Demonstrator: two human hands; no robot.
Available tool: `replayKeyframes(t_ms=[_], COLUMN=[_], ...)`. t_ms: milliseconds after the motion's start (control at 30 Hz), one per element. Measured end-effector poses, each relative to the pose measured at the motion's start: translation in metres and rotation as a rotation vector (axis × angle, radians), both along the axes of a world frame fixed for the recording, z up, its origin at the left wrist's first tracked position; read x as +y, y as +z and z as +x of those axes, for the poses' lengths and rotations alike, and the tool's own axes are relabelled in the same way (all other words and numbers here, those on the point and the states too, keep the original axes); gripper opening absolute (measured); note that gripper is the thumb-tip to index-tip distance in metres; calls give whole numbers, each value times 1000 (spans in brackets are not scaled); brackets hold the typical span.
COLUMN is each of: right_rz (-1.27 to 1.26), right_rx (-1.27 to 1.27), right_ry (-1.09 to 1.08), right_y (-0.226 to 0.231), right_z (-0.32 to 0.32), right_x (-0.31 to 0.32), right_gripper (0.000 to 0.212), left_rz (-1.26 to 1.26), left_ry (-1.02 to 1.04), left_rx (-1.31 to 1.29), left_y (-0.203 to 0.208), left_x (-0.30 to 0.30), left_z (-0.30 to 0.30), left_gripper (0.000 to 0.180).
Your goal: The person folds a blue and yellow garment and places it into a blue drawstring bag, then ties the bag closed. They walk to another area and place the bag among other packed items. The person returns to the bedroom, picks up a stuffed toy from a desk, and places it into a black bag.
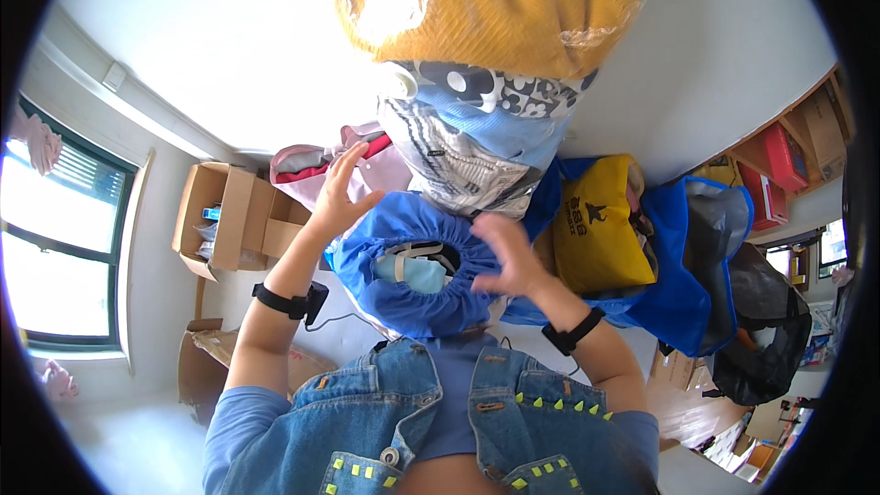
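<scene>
A blue drawstring fabric bag (362, 289) sits right in front of my chest. Through its gathered round mouth I see a light blue cloth (426, 273) and pale straps; the rest of its contents is hidden. At the bag's upper left edge is my left hand (344, 194), open with the fingers spread. On the right side my right hand (509, 255) has its fingers apart, close to the gathered rim; I cannot tell if they touch it. Behind stands a tall clear plastic bag (495, 14) of folded clothes in mustard, light blue and patterned fabric, with a white round valve (401, 81).
A pink bag (335, 185) stands behind my left hand. Cardboard boxes (236, 215) are at the left, near a window (69, 238). To the right are a yellow bag (591, 252), a blue bag (683, 289), a black bag (765, 348) and a shelf with red boxes (782, 156).
</scene>
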State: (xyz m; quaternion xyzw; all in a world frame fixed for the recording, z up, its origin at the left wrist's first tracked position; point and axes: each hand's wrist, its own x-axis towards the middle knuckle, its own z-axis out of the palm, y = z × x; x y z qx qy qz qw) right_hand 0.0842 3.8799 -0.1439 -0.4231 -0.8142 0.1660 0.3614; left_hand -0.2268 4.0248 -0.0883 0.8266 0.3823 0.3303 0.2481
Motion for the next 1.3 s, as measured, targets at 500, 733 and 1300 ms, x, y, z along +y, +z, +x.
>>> replayKeyframes(t_ms=[500, 733, 1300], right_rz=[-851, -785, -889], right_rx=[492, 422, 452], right_ry=[50, 200, -176], right_y=[-8, 17, 30], right_z=[-77, -100, -140], right_x=[-100, -150, -245], right_gripper=[14, 25, 27], left_rz=[528, 562, 617], left_ry=[61, 111, 67], left_rx=[613, 736, 340], left_y=[49, 44, 31], left_x=[5, 11, 10], left_z=[91, 80, 67], left_gripper=[83, 80, 81])
